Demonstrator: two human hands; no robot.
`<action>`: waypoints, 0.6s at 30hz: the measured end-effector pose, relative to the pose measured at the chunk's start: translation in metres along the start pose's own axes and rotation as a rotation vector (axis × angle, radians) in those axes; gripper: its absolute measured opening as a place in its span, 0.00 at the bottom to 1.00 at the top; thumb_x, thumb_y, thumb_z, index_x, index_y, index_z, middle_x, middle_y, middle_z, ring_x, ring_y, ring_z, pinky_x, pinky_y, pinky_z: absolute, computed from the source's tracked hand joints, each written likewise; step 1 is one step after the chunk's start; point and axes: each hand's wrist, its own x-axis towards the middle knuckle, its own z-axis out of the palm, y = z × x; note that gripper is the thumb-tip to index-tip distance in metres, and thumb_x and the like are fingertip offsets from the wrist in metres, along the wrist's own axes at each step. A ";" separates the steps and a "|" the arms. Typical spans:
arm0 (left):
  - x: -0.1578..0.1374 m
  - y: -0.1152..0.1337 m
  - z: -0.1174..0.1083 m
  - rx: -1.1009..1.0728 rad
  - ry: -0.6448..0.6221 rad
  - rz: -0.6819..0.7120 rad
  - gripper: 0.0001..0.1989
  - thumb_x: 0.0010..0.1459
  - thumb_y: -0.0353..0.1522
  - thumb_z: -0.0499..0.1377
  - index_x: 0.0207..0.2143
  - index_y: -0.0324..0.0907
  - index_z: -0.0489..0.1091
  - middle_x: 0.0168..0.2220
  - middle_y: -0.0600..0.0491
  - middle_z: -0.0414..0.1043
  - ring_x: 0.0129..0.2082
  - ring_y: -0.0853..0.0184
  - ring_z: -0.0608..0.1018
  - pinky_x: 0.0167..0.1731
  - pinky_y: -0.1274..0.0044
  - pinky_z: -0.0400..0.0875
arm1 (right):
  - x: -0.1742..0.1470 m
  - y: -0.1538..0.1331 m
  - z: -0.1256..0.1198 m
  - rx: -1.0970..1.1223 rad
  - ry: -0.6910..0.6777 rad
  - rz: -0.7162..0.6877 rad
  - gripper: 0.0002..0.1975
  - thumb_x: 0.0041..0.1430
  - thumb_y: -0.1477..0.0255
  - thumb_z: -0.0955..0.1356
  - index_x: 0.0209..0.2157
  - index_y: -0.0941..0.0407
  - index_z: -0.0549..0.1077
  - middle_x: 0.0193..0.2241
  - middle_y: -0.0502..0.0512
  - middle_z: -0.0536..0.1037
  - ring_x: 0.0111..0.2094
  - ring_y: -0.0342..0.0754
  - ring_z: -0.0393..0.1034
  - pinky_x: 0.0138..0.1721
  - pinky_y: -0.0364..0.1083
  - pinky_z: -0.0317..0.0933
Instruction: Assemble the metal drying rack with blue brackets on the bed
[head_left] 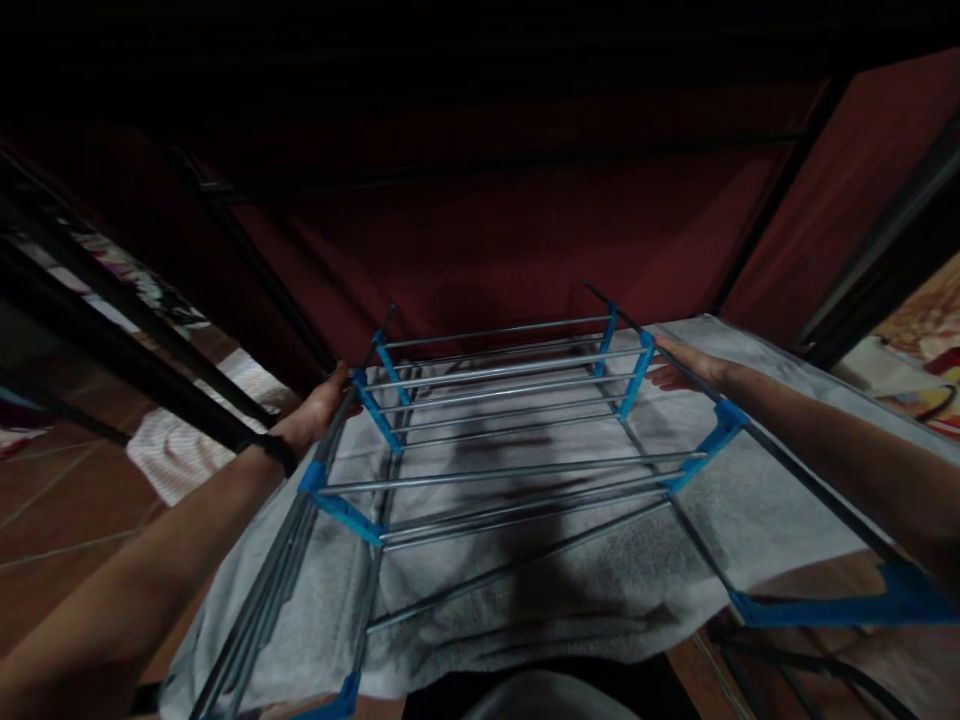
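Note:
A rack (502, 475) of thin grey metal rods with blue plastic joints lies between my hands, over a pale grey towel-like cloth (585, 570). My left hand (319, 405), with a dark band at its wrist, is closed around the left side rod near an upper blue joint. On the opposite side my right hand (686, 365) reaches around the right side rod, its fingers showing just past the blue joint. The rod partly covers that hand. Several loose-looking rods run together along the rack's near left side.
A dark red panel (487, 240) framed by dark bars stands behind the cloth. Dark metal bars (127, 340) cross at the left. Brown floor tiles (60, 500) and a striped cloth (184, 440) show there. Patterned fabric (926, 350) lies at the far right.

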 end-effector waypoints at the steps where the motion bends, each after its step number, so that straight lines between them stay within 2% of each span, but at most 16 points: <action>1: 0.000 -0.002 -0.002 -0.006 0.007 -0.010 0.23 0.68 0.46 0.49 0.47 0.39 0.73 0.36 0.46 0.79 0.35 0.63 0.79 0.36 0.74 0.75 | 0.000 -0.001 -0.001 -0.024 0.016 -0.029 0.26 0.70 0.49 0.57 0.43 0.57 0.71 0.33 0.63 0.79 0.33 0.50 0.73 0.38 0.46 0.67; 4: -0.002 -0.008 -0.005 -0.013 0.010 -0.017 0.18 0.65 0.44 0.56 0.45 0.40 0.73 0.34 0.46 0.78 0.34 0.62 0.80 0.34 0.73 0.76 | 0.001 -0.003 -0.001 -0.060 0.041 -0.094 0.24 0.71 0.53 0.58 0.41 0.58 0.72 0.31 0.62 0.79 0.32 0.48 0.73 0.37 0.44 0.68; 7: -0.003 -0.014 -0.004 -0.026 0.021 -0.001 0.16 0.61 0.43 0.60 0.44 0.43 0.73 0.34 0.48 0.78 0.32 0.63 0.80 0.33 0.73 0.76 | 0.001 -0.007 0.001 -0.093 0.057 -0.087 0.23 0.72 0.54 0.58 0.40 0.59 0.71 0.31 0.62 0.78 0.31 0.48 0.73 0.36 0.44 0.69; 13: -0.005 -0.014 -0.001 0.016 0.011 0.040 0.18 0.60 0.46 0.60 0.44 0.43 0.73 0.33 0.49 0.77 0.30 0.64 0.79 0.30 0.75 0.75 | 0.001 -0.013 0.005 -0.157 0.101 -0.055 0.22 0.72 0.55 0.57 0.40 0.59 0.69 0.30 0.62 0.76 0.29 0.48 0.73 0.34 0.46 0.70; 18: -0.018 -0.006 -0.005 0.032 0.018 -0.034 0.11 0.62 0.40 0.60 0.38 0.41 0.72 0.31 0.49 0.76 0.29 0.66 0.79 0.28 0.78 0.75 | -0.002 -0.016 0.005 -0.176 0.110 -0.106 0.16 0.72 0.59 0.61 0.41 0.59 0.69 0.33 0.61 0.77 0.31 0.45 0.73 0.36 0.42 0.71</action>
